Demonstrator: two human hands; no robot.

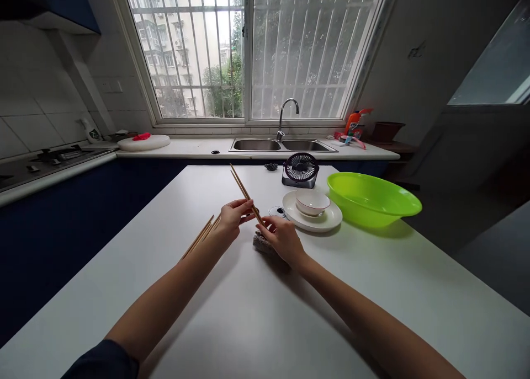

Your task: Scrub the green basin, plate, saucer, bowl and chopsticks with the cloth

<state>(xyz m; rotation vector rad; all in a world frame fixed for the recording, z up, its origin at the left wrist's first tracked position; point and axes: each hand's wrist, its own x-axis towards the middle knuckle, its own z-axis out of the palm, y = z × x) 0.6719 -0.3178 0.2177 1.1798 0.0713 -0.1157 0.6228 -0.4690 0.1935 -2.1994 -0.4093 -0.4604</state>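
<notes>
A pair of wooden chopsticks [241, 185] slants between my hands above the white table. My left hand [234, 214] is closed around their middle, and at the near end my right hand [285, 240] pinches them. Under my right hand lies a greyish cloth [261, 243], partly covered by the hand. More chopsticks [199, 238] rest on the table to the left, partly hidden by my left forearm. Just beyond my right hand is a small white round item with a dark centre [278, 211].
A small bowl [312, 201] sits on a white plate [333, 220] to the right. Beside them stands a green basin [375, 202]. Behind are a black fan [301, 169] and a dark scrubber [271, 167]. At the back counter is a double sink [256, 145] with a faucet [281, 119].
</notes>
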